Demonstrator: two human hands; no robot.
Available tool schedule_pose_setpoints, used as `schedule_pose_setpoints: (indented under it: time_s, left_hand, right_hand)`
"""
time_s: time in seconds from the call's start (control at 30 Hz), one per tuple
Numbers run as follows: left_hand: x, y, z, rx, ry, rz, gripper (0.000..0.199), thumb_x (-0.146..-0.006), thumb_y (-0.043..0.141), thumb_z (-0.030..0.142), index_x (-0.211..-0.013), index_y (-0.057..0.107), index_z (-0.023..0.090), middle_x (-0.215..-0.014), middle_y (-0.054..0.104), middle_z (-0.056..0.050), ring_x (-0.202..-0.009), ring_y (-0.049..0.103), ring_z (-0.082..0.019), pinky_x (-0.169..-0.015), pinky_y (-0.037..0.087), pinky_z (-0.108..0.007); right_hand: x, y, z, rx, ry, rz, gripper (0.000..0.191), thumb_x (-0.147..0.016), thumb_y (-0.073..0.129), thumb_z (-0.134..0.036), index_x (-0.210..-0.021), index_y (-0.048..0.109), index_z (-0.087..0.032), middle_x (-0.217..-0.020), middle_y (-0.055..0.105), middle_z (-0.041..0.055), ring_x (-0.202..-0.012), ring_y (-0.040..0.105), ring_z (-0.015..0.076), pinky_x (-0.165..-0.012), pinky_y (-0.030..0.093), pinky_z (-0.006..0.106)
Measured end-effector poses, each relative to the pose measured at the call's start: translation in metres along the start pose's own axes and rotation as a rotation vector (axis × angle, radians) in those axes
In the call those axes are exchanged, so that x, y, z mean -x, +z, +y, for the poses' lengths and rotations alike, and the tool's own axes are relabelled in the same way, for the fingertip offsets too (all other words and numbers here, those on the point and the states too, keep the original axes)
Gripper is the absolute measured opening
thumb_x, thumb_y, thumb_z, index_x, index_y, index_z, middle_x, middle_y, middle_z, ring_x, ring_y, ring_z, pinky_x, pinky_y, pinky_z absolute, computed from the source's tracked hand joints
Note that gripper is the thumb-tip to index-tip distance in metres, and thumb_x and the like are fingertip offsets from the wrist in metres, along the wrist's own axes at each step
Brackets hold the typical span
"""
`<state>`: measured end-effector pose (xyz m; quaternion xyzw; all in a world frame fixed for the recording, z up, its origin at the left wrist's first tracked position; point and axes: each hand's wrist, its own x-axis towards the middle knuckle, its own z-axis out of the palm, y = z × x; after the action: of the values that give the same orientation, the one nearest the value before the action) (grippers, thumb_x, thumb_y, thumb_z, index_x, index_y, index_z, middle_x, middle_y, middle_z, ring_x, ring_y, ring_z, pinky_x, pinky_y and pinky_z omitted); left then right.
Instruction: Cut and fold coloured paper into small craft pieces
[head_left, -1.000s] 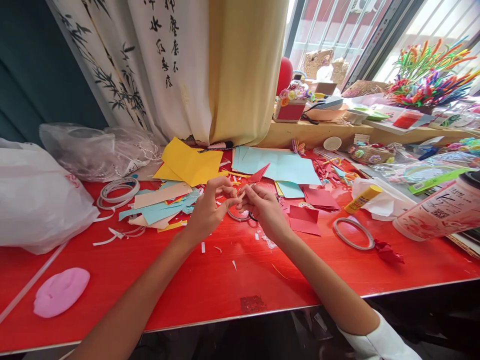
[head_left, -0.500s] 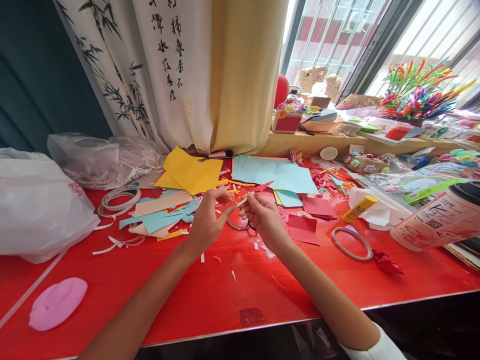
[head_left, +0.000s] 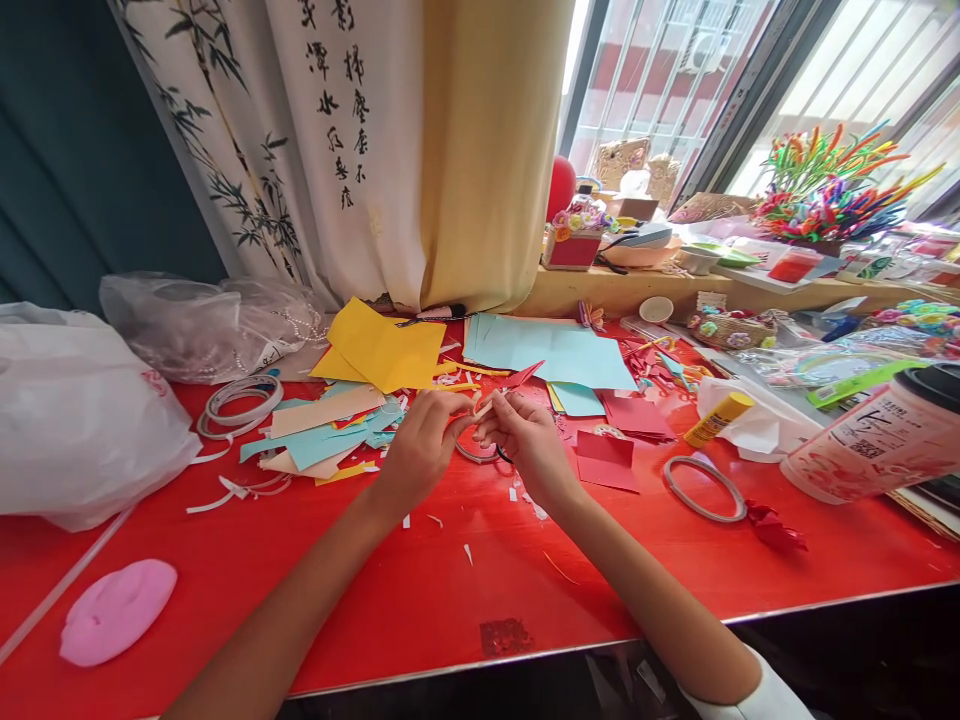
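Over the middle of the red table (head_left: pixel 442 620), my left hand (head_left: pixel 422 440) and my right hand (head_left: pixel 531 445) meet fingertip to fingertip. Between them is a small peach-coloured paper piece (head_left: pixel 484 409), pinched by both; its exact shape is partly hidden by the fingers. Below the hands lies a ring-shaped roll of tape (head_left: pixel 476 456), partly covered, with a dark loop beside it. A pointed red paper piece (head_left: pixel 523 375) sits just beyond my right fingers. Left of my left hand, strips of blue and peach paper (head_left: pixel 322 440) are piled loosely.
Yellow sheets (head_left: pixel 386 345) and light blue sheets (head_left: pixel 547 350) lie at the back. Red squares (head_left: pixel 606 460), a glue stick (head_left: pixel 718 419), a tape ring (head_left: pixel 705 490) and a large cup (head_left: pixel 877 435) stand right. A white plastic bag (head_left: pixel 82 420) and pink clay (head_left: pixel 118 612) are left.
My left fingers have shifted slightly and curled closer around the peach paper. My right hand stays almost in place, and the whole view has moved a little.
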<state>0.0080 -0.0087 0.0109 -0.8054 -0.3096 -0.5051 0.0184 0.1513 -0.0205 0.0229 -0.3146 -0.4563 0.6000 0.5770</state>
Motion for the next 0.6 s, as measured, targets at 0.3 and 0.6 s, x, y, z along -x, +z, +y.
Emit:
schedule_pose_setpoints:
  time_s: [0.3, 0.6]
  left_hand:
    - [-0.0001, -0.0008, 0.0015, 0.005, -0.065, -0.021, 0.012, -0.083, 0.050, 0.018, -0.096, 0.048, 0.019, -0.090, 0.057, -0.002, -0.088, 0.053, -0.012, -0.079, 0.044, -0.024]
    - [-0.0003, -0.0032, 0.0017, 0.038, -0.033, -0.045, 0.011, -0.084, 0.048, 0.014, -0.093, 0.049, 0.019, -0.087, 0.057, -0.001, -0.085, 0.052, -0.012, -0.077, 0.043, -0.024]
  right_hand:
    - [-0.0019, -0.0037, 0.0004, 0.038, -0.014, -0.042, 0.026, -0.080, 0.055, -0.038, -0.070, 0.057, -0.014, -0.064, 0.061, 0.0019, -0.055, 0.057, 0.0084, -0.052, 0.046, 0.019]
    - [-0.0021, -0.0046, 0.0009, 0.100, -0.042, -0.042, 0.028, -0.081, 0.053, -0.040, -0.070, 0.055, -0.015, -0.064, 0.059, 0.0012, -0.055, 0.057, 0.0085, -0.056, 0.046, 0.020]
